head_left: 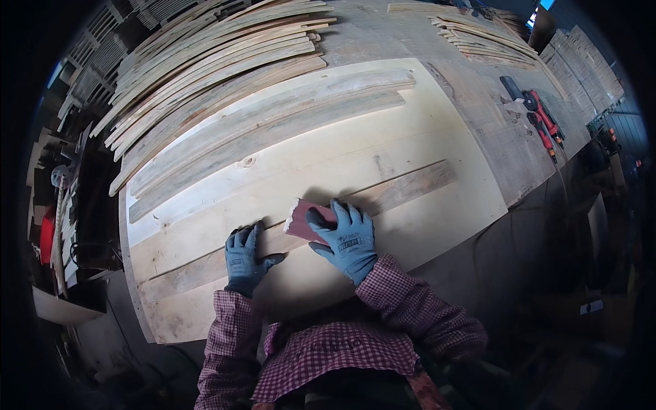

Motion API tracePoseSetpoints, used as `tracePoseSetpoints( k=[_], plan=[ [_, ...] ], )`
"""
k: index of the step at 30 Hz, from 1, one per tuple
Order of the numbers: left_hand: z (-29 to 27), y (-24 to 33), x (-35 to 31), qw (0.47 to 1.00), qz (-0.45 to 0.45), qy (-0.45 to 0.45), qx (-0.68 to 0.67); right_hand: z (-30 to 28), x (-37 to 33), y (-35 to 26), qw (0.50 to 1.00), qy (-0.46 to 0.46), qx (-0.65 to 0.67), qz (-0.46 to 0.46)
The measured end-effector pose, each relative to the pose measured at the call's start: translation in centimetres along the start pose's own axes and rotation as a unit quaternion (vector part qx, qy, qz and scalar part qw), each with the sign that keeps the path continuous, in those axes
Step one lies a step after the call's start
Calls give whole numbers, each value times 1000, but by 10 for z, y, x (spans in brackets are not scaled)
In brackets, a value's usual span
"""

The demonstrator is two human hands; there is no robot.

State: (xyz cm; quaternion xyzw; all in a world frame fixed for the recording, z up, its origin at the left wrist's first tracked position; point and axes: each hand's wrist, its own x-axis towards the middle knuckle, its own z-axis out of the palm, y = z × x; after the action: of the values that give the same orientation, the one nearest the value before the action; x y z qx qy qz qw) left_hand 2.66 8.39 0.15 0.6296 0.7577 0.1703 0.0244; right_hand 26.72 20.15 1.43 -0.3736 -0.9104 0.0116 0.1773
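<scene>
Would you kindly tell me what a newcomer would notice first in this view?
Two blue-gloved hands at the centre: the right hand presses a reddish sanding pad on a long wooden slat, which the left hand steadies. Behind, upper left, lies a big stack of slats; a red tool rests at right.

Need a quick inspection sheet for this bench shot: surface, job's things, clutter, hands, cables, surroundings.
Surface: pale wooden board lying on a worn workbench.
Job's things: long wooden slat lying across the board; reddish sanding block on it.
Clutter: stack of slats at upper left, two more slats on the board, smaller stack at upper right, red and black power tool near the right edge.
Hands: left hand in a blue glove pressed flat on the slat; right hand in a blue glove on the sanding block.
Cables: nothing seen clearly.
Surroundings: dim shelving at left, wooden crates at right.
</scene>
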Motion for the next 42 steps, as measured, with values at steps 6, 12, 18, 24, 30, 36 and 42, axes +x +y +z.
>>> tracePoseSetpoints(
  k=[6,12,18,24,30,36,42],
  plan=[
    [1,0,-8,1000,-16,-3,8,-15,-31,204,949,75,-147,270],
    [3,6,-3,1000,7,-4,28,-22,2,176,896,-9,-145,420],
    [7,-3,-4,998,8,-17,61,6,-21,-33,998,37,4,57],
    [4,-1,-3,999,17,3,42,-15,-28,110,972,81,-81,205],
    [-3,1,-3,999,31,-10,32,-53,4,247,829,-98,-130,535],
    [2,-1,3,996,69,-8,54,-3,15,60,972,11,-84,217],
    [2,-6,-6,998,51,15,38,-20,0,85,998,-2,-10,55]
  ],
)
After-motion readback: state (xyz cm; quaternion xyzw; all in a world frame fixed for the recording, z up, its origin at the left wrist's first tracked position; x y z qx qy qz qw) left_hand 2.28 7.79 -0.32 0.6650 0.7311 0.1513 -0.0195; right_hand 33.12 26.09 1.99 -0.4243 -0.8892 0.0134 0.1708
